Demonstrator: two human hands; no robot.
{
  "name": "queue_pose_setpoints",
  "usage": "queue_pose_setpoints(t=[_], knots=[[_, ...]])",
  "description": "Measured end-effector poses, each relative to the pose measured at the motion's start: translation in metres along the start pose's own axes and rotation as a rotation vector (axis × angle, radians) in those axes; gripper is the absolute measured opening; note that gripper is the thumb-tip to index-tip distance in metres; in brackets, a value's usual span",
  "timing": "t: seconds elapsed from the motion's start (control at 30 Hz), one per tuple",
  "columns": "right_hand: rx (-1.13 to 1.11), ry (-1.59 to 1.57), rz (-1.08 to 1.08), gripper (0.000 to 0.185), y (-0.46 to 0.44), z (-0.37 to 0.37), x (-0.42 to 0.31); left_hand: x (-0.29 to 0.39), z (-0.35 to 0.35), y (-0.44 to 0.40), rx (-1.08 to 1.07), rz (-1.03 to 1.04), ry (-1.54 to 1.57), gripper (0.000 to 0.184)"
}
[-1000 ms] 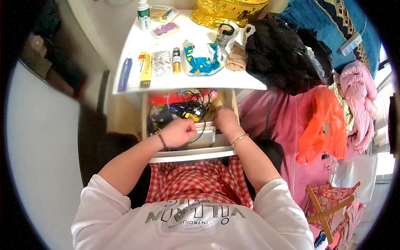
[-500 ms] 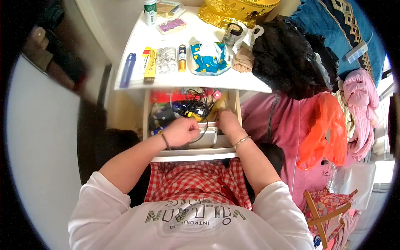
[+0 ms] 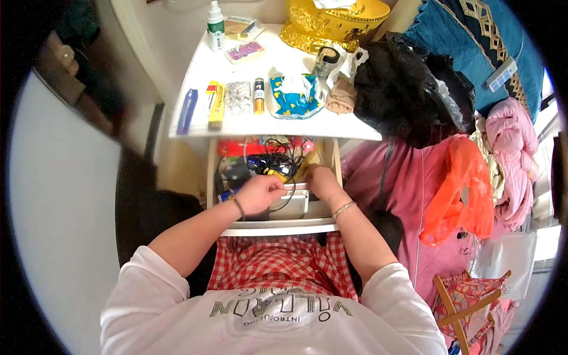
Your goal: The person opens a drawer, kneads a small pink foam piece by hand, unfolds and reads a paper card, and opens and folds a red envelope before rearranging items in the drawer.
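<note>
Both my hands are inside an open drawer. My left hand is closed near the drawer's middle, its fingertips at a black cable; what it pinches is too small to make out. My right hand reaches in along the right side, fingers bent down beside a yellow item; its fingertips are hidden. Between and below the hands lies a white box-like object. Tangled black cables and a red item fill the back of the drawer.
Above the drawer, a white tabletop holds a spray bottle, a yellow box, a blue wipes pack and a gold container. At the right are a black bag, an orange bag and a folding stool.
The view has shifted slightly, so the table and drawer appear a little lower. Both hands stay in the drawer in nearly the same poses.
</note>
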State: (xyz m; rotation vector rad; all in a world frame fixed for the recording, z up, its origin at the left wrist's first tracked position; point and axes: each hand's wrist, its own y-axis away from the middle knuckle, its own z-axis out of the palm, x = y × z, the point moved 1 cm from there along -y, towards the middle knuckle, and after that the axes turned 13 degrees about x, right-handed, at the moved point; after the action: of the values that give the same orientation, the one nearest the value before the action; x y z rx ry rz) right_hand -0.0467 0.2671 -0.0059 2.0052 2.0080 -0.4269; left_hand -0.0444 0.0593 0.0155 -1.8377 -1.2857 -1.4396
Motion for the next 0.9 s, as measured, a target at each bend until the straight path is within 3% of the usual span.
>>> queue_pose_setpoints(t=[0.03, 0.1, 0.13, 0.17, 0.23, 0.43, 0.7, 0.77, 0.83, 0.87, 0.9], knots=[[0.010, 0.000, -0.005, 0.014, 0.001, -0.005, -0.004, 0.000, 0.001, 0.000, 0.005, 0.009, -0.004, 0.014], [0.014, -0.414, 0.123, 0.017, 0.005, -0.017, -0.010, -0.001, 0.002, -0.001, 0.023, -0.071, 0.091, 0.014], [-0.127, -0.698, 0.233, 0.012, 0.007, -0.017, -0.013, 0.000, 0.001, -0.001, 0.023, -0.078, 0.119, 0.013], [-0.123, -0.696, 0.228, 0.012, 0.012, -0.018, -0.017, 0.002, 0.002, -0.001, 0.026, -0.072, 0.118, 0.013], [-0.334, -1.075, 0.393, 0.014, 0.023, -0.016, -0.029, 0.007, 0.002, 0.000, 0.013, -0.157, 0.281, 0.013], [-0.215, -1.240, 0.571, 0.013, 0.035, -0.020, -0.049, 0.015, -0.001, 0.000, 0.064, -0.235, 0.264, 0.015], [-0.217, -1.323, 0.538, 0.012, 0.036, -0.032, -0.062, 0.022, -0.009, 0.005, 0.066, -0.340, 0.391, 0.017], [-0.278, -1.115, 0.473, 0.013, 0.027, -0.052, -0.063, 0.023, -0.008, 0.007, 0.076, -0.399, 0.614, 0.017], [-0.301, -1.066, 0.253, 0.013, 0.002, -0.091, -0.063, 0.033, -0.012, 0.009, 0.065, -0.399, 0.712, 0.020], [-0.179, -0.760, 0.236, 0.016, -0.009, -0.148, -0.094, 0.038, -0.015, 0.012, 0.082, -0.300, 0.590, 0.021], [-0.090, -0.694, 0.027, 0.021, -0.032, -0.185, -0.103, 0.041, -0.016, 0.015, 0.095, -0.205, 0.469, 0.022]])
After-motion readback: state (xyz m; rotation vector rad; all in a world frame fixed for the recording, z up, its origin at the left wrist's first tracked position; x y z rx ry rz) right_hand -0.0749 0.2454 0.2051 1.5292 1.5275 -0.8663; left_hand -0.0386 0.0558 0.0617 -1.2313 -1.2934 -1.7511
